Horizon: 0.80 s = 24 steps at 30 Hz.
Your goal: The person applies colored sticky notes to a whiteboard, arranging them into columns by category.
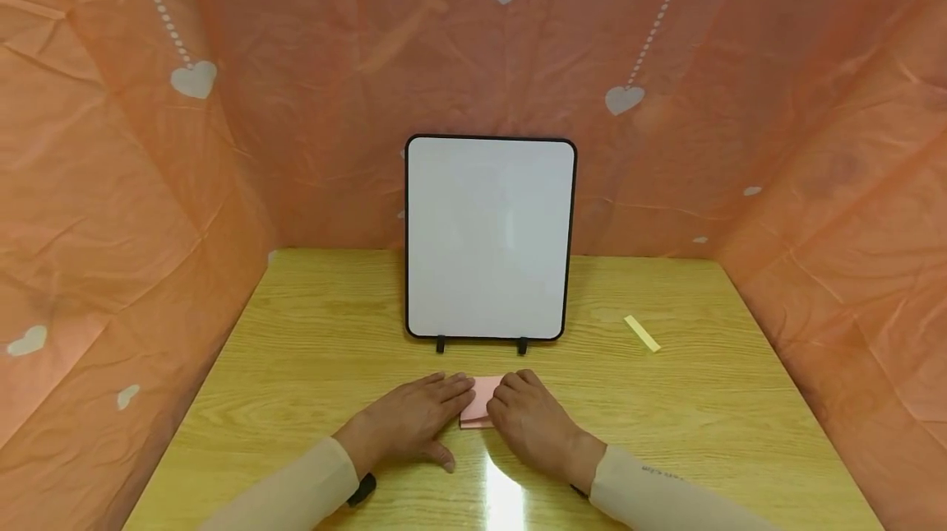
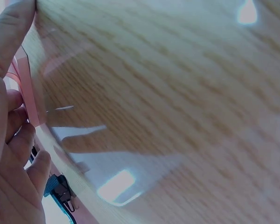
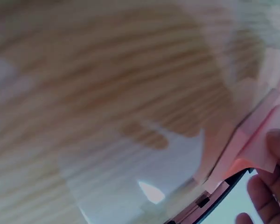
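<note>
A small pink sticky note pad (image 1: 484, 393) lies on the table in front of the whiteboard. My left hand (image 1: 414, 417) rests on its left side, fingers extended and thumb apart on the tabletop. At the pad's right side my right hand (image 1: 534, 422) curls its fingers and pinches the top sheet. In the right wrist view that top sheet (image 3: 266, 142) bends up from the rest of the pad, with the right thumb (image 3: 279, 142) on it. The left wrist view shows the thickness of the pad (image 2: 31, 100) beside the left fingers.
A white board with a black frame (image 1: 490, 235) stands on two small black feet just behind the pad. To the right, a pale yellow strip (image 1: 642, 334) lies on the wooden table (image 1: 311, 325). Orange cloth with white hearts (image 1: 325, 103) hangs around three sides.
</note>
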{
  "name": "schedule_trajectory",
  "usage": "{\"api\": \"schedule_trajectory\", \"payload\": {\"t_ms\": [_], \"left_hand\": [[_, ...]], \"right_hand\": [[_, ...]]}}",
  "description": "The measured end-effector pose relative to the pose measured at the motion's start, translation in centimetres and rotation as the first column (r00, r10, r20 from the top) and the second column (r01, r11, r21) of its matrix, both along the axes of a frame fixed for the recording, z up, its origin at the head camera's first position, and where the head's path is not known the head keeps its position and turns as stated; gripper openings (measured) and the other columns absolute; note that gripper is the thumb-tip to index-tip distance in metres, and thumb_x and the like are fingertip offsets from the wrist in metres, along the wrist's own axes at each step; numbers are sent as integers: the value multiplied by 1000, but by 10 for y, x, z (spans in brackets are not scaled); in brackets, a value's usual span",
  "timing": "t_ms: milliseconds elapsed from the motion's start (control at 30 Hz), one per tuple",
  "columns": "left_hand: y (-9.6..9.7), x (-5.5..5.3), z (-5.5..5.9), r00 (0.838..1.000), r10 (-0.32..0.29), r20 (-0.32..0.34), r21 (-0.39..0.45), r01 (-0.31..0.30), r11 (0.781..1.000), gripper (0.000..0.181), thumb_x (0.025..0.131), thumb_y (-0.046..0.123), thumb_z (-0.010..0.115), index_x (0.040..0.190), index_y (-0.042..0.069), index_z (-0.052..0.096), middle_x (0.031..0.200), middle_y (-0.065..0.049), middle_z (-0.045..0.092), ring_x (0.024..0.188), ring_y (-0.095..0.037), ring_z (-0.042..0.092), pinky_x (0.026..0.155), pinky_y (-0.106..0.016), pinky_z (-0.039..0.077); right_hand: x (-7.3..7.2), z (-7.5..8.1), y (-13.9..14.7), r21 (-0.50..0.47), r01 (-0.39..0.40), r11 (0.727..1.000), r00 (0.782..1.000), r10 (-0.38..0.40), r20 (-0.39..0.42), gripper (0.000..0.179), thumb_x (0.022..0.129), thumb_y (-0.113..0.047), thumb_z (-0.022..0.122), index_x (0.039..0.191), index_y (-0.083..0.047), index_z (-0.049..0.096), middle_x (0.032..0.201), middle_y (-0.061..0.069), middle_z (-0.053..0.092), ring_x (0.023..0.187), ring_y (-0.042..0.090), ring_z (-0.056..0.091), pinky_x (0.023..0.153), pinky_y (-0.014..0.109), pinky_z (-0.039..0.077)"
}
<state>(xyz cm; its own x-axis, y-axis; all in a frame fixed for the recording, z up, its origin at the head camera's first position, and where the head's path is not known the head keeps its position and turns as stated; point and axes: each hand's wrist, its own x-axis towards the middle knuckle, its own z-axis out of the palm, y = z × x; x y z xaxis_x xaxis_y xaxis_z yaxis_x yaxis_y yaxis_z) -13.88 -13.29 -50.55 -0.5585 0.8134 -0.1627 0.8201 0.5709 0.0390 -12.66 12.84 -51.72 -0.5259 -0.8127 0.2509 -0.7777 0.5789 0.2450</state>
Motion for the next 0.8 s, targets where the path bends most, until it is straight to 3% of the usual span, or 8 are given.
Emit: {"api": "schedule_trajectory", "payload": {"t_ms": [133,333,800], "left_hand": [[1,0,1,1000,7,13,-8,-7,1000,103,89,78,55,163,9,40,172,-7,33,159,-22,32,129,-41,32],[3,-1,1,1000,20,23,-32,-19,999,102,89,79,54,164,10,40,172,-6,33,159,-21,32,130,-40,32],[2,-1,0,999,24,41,-17,-24,1000,102,90,78,54,164,9,39,173,-6,32,160,-21,31,130,-40,31]], "right_hand": [[-1,3,0,-34,25,999,998,-22,64,14,98,-25,75,87,-20,69,92,-7,71,95,15,62,91,36,52],[-1,5,2,29,61,998,991,-63,114,28,93,-47,79,89,-21,71,97,-7,72,99,15,62,93,37,52],[0,9,3,13,58,998,993,-59,107,18,99,-39,75,99,-21,77,102,-7,75,102,15,64,98,39,53]]}}
